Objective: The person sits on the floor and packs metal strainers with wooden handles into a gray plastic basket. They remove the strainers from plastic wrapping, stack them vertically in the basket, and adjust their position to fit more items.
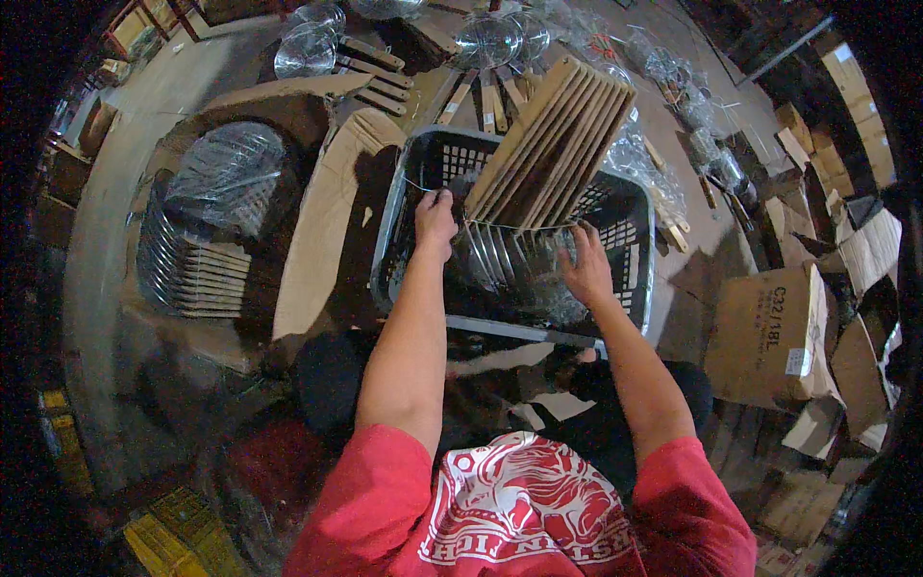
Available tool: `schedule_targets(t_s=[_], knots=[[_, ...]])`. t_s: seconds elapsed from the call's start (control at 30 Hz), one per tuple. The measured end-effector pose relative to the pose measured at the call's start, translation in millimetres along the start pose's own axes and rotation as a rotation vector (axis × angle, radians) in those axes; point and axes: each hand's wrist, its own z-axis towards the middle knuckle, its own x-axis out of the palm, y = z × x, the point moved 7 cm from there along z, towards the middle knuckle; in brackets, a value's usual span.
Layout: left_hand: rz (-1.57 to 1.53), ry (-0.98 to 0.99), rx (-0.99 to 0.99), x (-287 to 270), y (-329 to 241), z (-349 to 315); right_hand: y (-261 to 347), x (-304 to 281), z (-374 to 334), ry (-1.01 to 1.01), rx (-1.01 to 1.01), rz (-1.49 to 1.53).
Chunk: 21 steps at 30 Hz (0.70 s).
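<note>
A bundle of metal utensils with flat wooden handles (543, 144) leans in a dark plastic basket (452, 325) in front of me. The handles rise toward the upper right, and the metal ends (495, 258) sit down in the basket, partly under clear wrap. A thin cord or wire (519, 228) crosses the bundle where handles meet metal. My left hand (437, 221) is closed on the cord at the bundle's left side; a loose end sticks up beside it. On the other side, my right hand (586, 262) has its fingers apart, with fingertips by the cord and the bundle's edge.
To the left, an opened carton (351, 163) holds similar wooden-handled utensils (216, 279) and a plastic-wrapped stack (231, 173). More utensils (490, 43) lie beyond the basket. Cardboard boxes (760, 337) stand on the right. Yellow crates (178, 534) are at the lower left.
</note>
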Motion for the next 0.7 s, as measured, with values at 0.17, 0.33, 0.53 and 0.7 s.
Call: schedule_targets(t_s=[0.17,0.33,0.53,0.7], knots=[[0.091,-0.100,0.044,-11,8,6,34,-19,15,-0.126,-0.035,0.217],[0.226,-0.074,0.153,-14,1,-1,48,17,20,0.269,0.561,1.516],[0.543,-0.114,0.234,-19,0,2,111,15,16,0.483,0.108,0.645],[0.617,-0.204,0.251,-21,-2,0,169,9,-13,0.335,-0.250,0.182]])
